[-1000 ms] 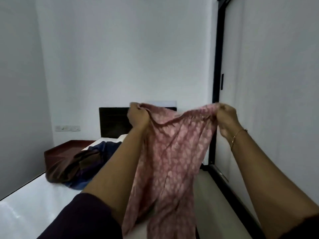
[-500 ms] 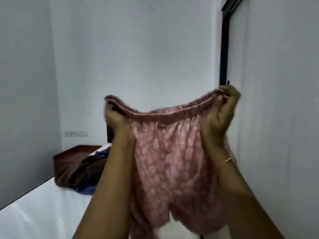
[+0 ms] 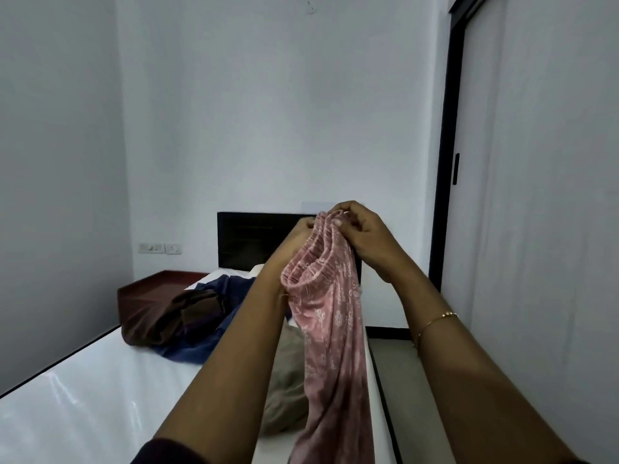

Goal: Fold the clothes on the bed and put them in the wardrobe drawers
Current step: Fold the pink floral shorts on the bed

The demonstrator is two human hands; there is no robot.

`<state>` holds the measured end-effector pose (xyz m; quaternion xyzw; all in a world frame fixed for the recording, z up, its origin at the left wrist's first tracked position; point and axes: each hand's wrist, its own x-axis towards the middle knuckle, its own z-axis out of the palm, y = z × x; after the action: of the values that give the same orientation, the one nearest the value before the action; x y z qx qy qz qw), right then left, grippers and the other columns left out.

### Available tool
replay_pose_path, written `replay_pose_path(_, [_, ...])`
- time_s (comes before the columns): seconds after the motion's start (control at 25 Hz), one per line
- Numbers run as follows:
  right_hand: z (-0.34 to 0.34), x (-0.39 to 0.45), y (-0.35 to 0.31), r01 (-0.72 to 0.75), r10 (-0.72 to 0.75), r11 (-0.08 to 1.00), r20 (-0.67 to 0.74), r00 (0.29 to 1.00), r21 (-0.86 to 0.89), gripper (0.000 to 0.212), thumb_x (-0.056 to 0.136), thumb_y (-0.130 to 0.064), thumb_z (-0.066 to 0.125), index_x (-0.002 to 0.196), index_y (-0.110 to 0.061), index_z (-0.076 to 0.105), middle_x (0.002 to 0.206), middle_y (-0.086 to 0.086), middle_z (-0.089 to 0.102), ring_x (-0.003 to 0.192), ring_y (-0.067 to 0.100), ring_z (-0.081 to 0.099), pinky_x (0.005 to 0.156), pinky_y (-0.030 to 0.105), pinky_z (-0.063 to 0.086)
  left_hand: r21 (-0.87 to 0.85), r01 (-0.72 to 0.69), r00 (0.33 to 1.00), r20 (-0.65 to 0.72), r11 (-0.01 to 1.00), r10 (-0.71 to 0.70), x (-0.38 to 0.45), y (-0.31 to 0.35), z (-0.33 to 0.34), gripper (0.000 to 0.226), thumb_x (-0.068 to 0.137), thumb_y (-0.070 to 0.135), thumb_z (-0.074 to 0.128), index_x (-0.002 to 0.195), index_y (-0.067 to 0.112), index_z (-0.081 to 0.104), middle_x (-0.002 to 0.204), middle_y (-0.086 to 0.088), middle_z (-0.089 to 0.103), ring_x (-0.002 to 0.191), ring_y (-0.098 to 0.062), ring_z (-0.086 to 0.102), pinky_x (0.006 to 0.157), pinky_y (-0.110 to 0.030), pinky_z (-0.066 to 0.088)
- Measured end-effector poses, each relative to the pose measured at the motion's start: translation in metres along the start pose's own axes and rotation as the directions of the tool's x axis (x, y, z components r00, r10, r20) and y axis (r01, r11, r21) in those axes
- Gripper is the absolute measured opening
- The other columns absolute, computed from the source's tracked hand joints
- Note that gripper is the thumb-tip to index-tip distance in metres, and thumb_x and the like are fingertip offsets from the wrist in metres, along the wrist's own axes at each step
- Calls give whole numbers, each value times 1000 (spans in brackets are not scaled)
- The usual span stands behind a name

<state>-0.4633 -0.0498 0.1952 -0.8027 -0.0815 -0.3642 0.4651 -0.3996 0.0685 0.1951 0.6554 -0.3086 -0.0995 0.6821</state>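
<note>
Pink floral trousers (image 3: 330, 333) hang in the air over the bed's right edge, folded lengthwise with the elastic waistband bunched at the top. My left hand (image 3: 294, 242) grips the waistband from the left, partly hidden behind the cloth. My right hand (image 3: 363, 234) pinches the same waistband from the right, and the two hands almost touch. On the white bed (image 3: 83, 396) lie a brown garment (image 3: 160, 321), a blue garment (image 3: 214, 329) and a beige garment (image 3: 288, 390). The wardrobe (image 3: 542, 195) stands at the right, its doors closed.
A dark headboard (image 3: 251, 242) stands against the far wall. A brown side table (image 3: 150, 283) sits left of the bed. A narrow strip of floor (image 3: 390, 356) runs between bed and wardrobe. Wall sockets (image 3: 160, 248) are at the left.
My hands have come together from wide apart, folding the stretched waistband in half. The trousers now hang as a narrow strip, and the hands have dropped a little.
</note>
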Motion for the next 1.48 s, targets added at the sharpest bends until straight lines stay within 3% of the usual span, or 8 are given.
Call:
replay_pose_path(0.08, [-2,1,4,0,-2,1000,-101,995,-19,13,96,-11,48,104,-18,55,96,-6,59,92,11,57,79,18,47,-133,-122,992,-27,984,120,2,6,-3,26,92,-4,37,72,11,47,68,-4,47,59,-12,41,47,-18,39])
replay_pose_path(0.24, [-11,7,22,-82,87,996,-252,964,30,31,97,-6,44,125,-15,53,120,6,57,108,17,55,98,33,46,498,-432,888,87,752,452,2,-17,-13,21,89,2,48,87,2,68,108,-6,52,98,-14,51,87,-24,46])
replay_pose_path(0.36, [-16,7,32,-107,101,994,-277,955,-5,29,96,-4,43,121,-11,56,123,10,56,112,20,55,102,38,43,710,-356,934,276,608,225,6,-41,-18,28,96,21,46,101,6,71,122,-11,48,118,-25,40,106,-39,31])
replay_pose_path(0.52, [-24,1,42,-138,147,989,-286,947,51,26,97,-4,42,116,-12,58,118,13,57,106,23,57,95,38,49,691,-432,898,267,579,351,6,-56,-22,39,77,42,49,79,5,63,106,-4,41,105,-19,36,96,-29,37])
replay_pose_path(0.72, [-35,-4,49,-230,252,968,-373,893,102,27,98,-2,35,102,-12,59,85,0,59,74,11,56,67,24,51,715,-690,561,435,108,704,-4,-46,-3,45,73,44,41,83,5,61,84,-8,63,89,-27,55,75,-32,39])
replay_pose_path(0.84, [-42,-6,61,-412,430,902,-359,828,130,28,93,4,34,82,-10,56,82,7,58,70,18,56,59,29,54,856,-516,719,442,-13,537,1,-44,7,49,85,50,35,94,8,57,85,-9,62,90,-29,53,74,-37,38])
replay_pose_path(1.12, [-49,-18,64,-519,506,845,-513,694,131,25,85,5,40,75,-6,60,83,14,62,72,24,58,58,32,46,688,-489,846,223,537,485,-4,-53,52,27,84,28,68,83,2,62,77,-4,50,74,-16,46,64,-24,28])
replay_pose_path(1.48, [49,61,-14,-177,79,928,-291,953,-328,27,87,2,40,103,6,61,108,16,64,99,26,58,80,28,44,75,-325,878,-347,943,330,-25,-40,-41,12,79,16,63,71,20,56,73,0,59,67,-15,55,61,-33,48])
